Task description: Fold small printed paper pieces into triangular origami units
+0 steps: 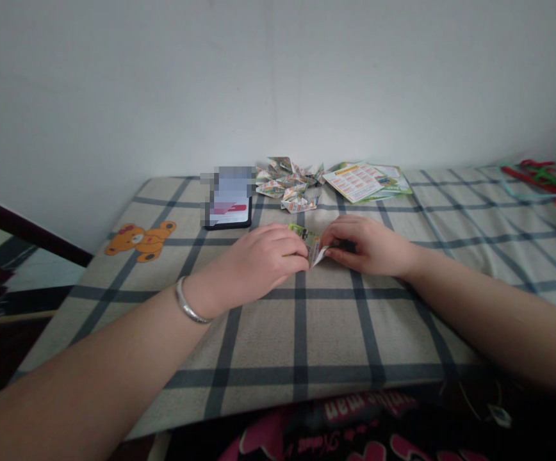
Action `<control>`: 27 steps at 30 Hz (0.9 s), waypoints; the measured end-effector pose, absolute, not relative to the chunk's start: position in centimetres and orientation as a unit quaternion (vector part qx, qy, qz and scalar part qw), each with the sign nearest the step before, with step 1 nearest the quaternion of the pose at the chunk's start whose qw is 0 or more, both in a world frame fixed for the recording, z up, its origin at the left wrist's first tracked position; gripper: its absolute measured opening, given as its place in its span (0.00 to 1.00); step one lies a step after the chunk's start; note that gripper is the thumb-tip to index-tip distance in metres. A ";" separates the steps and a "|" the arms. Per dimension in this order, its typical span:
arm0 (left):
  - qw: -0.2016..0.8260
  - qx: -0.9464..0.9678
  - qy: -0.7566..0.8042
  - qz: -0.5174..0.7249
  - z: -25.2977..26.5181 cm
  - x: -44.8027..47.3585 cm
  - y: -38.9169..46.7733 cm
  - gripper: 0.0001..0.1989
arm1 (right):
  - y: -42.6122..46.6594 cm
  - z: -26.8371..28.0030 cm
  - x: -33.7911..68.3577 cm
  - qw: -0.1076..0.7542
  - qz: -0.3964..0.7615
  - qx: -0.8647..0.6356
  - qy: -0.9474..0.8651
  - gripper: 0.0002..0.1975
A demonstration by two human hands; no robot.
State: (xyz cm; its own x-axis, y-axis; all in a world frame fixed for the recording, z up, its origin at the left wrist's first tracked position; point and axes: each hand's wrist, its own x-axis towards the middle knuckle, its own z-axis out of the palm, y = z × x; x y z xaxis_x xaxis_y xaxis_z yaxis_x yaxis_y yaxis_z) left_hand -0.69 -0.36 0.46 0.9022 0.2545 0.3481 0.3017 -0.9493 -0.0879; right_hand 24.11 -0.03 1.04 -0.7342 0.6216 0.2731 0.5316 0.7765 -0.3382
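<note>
A small piece of printed paper point(312, 244), green and white with a folded flap, lies on the checked tablecloth between my hands. My left hand point(271, 256), with a silver bangle at the wrist, rests over its left side, fingers closed on it. On the other side my right hand point(357, 243) pinches the white flap between thumb and fingers. Beyond the hands sits a cluster of folded paper pieces point(290, 182) made from similar printed paper. Part of the held paper is hidden under my fingers.
A phone point(230, 205) with a lit screen lies behind my left hand. Flat printed sheets point(362, 182) are stacked at the back right, near the wall. A bear-shaped cutout point(141, 242) is at the left, and colourful items point(544, 179) lie far right.
</note>
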 end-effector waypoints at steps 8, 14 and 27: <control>0.073 -0.974 -0.152 -0.153 0.4 -0.6 -0.4 0.08 | -0.4 0.4 23.9 0.225 0.049 -0.339 -0.912 0.05; 0.078 -0.973 -0.148 -0.157 0.2 -0.7 -0.4 0.09 | -0.1 0.6 24.0 0.224 0.068 -0.302 -0.924 0.03; 0.048 -0.975 -0.162 -0.147 0.4 -0.6 -0.4 0.10 | 0.1 0.6 24.4 0.194 0.039 -0.255 -0.946 0.11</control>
